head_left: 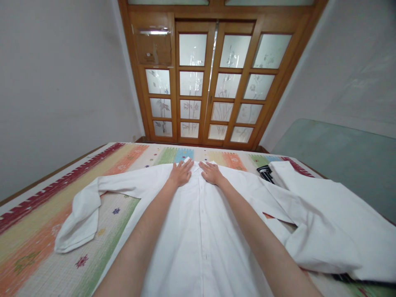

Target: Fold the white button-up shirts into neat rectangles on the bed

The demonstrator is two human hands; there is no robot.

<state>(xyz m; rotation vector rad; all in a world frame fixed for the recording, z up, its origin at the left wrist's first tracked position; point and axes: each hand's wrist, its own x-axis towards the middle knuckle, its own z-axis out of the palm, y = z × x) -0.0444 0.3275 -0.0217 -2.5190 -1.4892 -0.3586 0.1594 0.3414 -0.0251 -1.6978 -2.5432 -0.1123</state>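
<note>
A white long-sleeved shirt lies spread out front side up, its button placket running down the middle and its collar at the far end. My left hand rests on the left side of the collar, palm down with fingers stretched out. Flat on the right side of the collar lies my right hand, also with its fingers extended. The left sleeve bends down toward me on the bedspread. On the right, the other sleeve is crumpled and overlaps a second white garment.
Under the shirt is a striped, patterned bedspread. To the right lies another white garment, with black-and-white striped cloth at its edge. A pale green headboard-like panel leans by the right wall. Wooden glass-paned doors stand beyond.
</note>
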